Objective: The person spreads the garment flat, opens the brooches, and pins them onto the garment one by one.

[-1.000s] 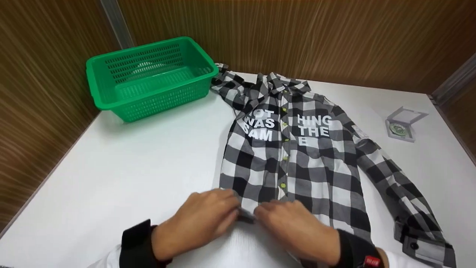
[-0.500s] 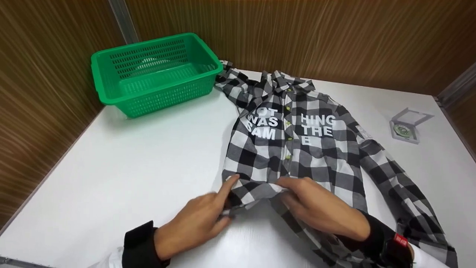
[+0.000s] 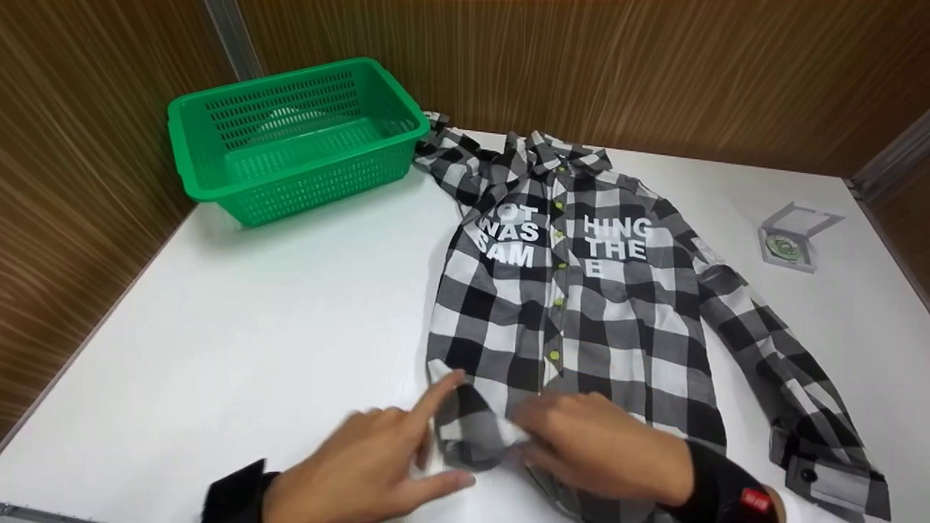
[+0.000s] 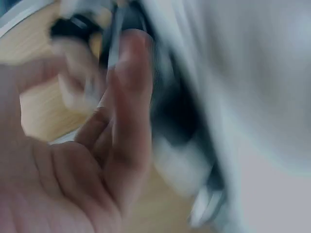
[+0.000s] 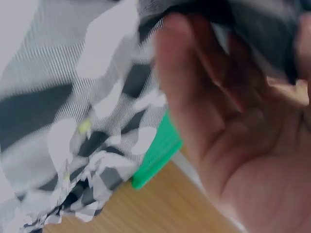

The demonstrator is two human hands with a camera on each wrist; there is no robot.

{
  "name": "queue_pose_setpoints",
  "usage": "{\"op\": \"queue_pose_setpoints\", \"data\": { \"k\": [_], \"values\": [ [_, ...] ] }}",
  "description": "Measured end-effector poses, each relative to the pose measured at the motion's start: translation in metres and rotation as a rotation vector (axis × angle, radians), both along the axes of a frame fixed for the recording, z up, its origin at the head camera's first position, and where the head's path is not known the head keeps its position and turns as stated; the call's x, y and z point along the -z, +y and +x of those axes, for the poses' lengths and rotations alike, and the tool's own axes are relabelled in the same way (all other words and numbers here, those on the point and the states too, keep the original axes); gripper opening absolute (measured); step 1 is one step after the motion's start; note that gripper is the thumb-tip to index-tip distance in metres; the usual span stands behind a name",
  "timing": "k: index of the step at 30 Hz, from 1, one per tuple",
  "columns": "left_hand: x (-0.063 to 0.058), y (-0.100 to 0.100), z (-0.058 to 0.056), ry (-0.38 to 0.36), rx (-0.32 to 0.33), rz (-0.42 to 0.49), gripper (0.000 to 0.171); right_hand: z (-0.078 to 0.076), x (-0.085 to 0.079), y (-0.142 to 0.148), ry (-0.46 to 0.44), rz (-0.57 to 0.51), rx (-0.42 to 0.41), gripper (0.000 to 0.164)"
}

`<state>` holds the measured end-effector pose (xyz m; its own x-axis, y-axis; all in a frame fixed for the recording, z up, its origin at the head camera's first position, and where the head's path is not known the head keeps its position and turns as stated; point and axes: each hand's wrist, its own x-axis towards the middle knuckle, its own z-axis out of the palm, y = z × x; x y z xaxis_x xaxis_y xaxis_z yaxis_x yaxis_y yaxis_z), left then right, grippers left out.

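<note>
A black, grey and white checked shirt [image 3: 610, 349] lies front up, with white lettering on the chest and yellow-green buttons down the middle. My left hand [image 3: 363, 457] is at its lower left corner; the index finger is straight with its tip on the cloth, and the thumb is spread apart. Blurred by motion, my right hand [image 3: 603, 447] holds the hem near the button line. In the right wrist view, dark cloth passes between the fingers [image 5: 177, 53] and thumb. The hem corner between the hands is bent and uneven. Part of the lower hem is hidden under the right hand.
A green plastic basket [image 3: 298, 185] stands at the back left, beside one shirt sleeve [image 3: 450, 163]. The other sleeve [image 3: 770, 341] stretches down the right side. A small open case [image 3: 792, 243] with a green round piece sits at the right. Wood-grain panels [image 3: 581, 65] border the white table [image 3: 290, 312].
Both hands first gripped the hem; the right hand then lifted it and folded it up. Now the hem is back down, and the left hand has loosened to a straight index finger.
</note>
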<state>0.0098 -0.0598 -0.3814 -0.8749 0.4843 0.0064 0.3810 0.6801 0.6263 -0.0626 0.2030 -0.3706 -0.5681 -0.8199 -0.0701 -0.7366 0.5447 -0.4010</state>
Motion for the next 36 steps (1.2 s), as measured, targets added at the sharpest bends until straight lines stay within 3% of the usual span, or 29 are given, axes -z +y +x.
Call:
{"op": "queue_pose_setpoints", "data": {
  "k": [2,4,6,8,11,18,25,28,31,36],
  "values": [
    [0.004,-0.003,0.002,0.24,-0.08,-0.24,0.083,0.006,0.006,-0.004,0.123,0.023,-0.035,0.013],
    [0.011,-0.002,0.002,0.406,-0.124,-0.384,0.079,0.012,0.008,-0.005,0.22,0.023,-0.033,0.018],
    [0.017,0.001,0.002,0.497,-0.129,-0.475,0.067,0.016,0.009,-0.004,0.228,0.017,-0.023,0.018],
    [0.023,0.009,0.0,0.579,-0.12,-0.537,0.041,0.019,0.008,0.0,0.212,0.026,-0.009,0.014],
    [0.024,0.013,-0.004,0.621,-0.122,-0.556,0.009,0.019,0.007,0.006,0.215,0.043,0.039,0.006],
    [0.01,0.003,-0.007,0.449,-0.163,-0.38,0.008,0.011,-0.007,0.015,0.286,-0.063,0.176,0.014],
    [0.01,-0.001,-0.012,0.35,-0.219,-0.276,0.022,0.008,-0.023,0.016,0.408,-0.354,0.172,0.018],
    [0.011,0.0,-0.015,0.262,-0.206,-0.212,0.025,0.006,-0.026,0.016,0.433,-0.442,0.161,0.02],
    [0.01,0.0,-0.019,0.172,-0.203,-0.075,0.017,0.005,-0.025,0.017,0.429,-0.471,0.14,0.019],
    [0.004,-0.002,-0.024,0.02,-0.273,0.266,0.023,0.007,-0.016,0.017,0.357,-0.439,0.059,0.023]
  ]
}}
